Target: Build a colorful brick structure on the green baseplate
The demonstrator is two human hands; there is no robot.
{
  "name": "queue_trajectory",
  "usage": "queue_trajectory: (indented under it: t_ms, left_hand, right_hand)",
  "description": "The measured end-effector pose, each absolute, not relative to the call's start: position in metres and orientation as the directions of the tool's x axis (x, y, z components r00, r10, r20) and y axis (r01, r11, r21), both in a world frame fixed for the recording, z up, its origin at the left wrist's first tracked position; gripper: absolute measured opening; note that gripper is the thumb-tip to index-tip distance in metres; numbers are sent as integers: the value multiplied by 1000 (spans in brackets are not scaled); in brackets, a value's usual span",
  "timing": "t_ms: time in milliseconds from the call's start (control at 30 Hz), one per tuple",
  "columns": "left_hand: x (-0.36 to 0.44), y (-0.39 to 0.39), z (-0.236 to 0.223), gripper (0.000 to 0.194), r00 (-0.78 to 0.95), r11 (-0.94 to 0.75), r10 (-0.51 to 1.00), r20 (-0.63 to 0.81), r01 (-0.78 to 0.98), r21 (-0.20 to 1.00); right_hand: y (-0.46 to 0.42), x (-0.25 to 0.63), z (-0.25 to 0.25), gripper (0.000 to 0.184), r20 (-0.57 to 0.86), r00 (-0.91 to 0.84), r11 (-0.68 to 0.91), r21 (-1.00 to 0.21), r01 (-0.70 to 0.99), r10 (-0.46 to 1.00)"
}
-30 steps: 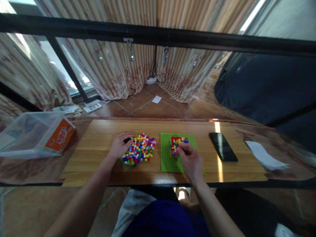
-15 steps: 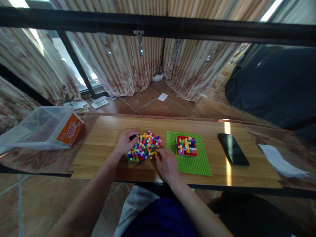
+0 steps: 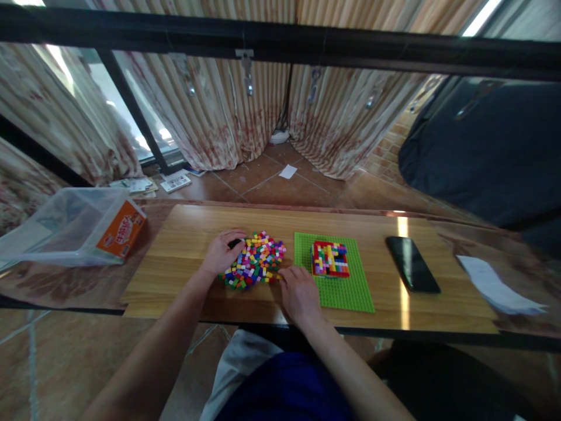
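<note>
- Grip uncertain: right hand [image 3: 301, 295], at 4 o'clock of the loose brick pile [image 3: 256, 260], curls at a yellow brick [image 3: 277, 276], perhaps pinched; left hand [image 3: 222, 252], at 9 o'clock, I cannot tell.
- Green baseplate [image 3: 346, 296]: 3 o'clock of the pile.
- Pile: a sweeping finger could scatter it.
- Brick build [image 3: 329, 263]: toward the baseplate's 12 o'clock; a careless knuckle might jar it.
- Yellow brick: being tiny, could slip.

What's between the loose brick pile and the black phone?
In the head view: the green baseplate, the brick build on it, and the right hand.
</note>
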State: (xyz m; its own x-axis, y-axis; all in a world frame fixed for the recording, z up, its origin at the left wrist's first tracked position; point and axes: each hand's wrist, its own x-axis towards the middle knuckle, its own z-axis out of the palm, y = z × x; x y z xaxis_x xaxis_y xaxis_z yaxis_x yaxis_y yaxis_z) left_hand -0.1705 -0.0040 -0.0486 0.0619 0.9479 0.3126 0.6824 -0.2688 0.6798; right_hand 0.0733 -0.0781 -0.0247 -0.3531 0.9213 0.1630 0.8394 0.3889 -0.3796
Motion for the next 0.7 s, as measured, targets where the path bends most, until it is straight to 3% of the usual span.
queue_trajectory:
  t_ms: [233,700]
  left_hand:
    - [-170,-5,-46,25,67,-273,948,311,672,689]
    - [-173,-2,-51,27,75,-288,942,326,679,676]
  right_hand:
    - [-74,67,-24,21,123,-388,407,-285,868,913]
    - [-77,67,-34,25,181,-334,379,-365,850,925]
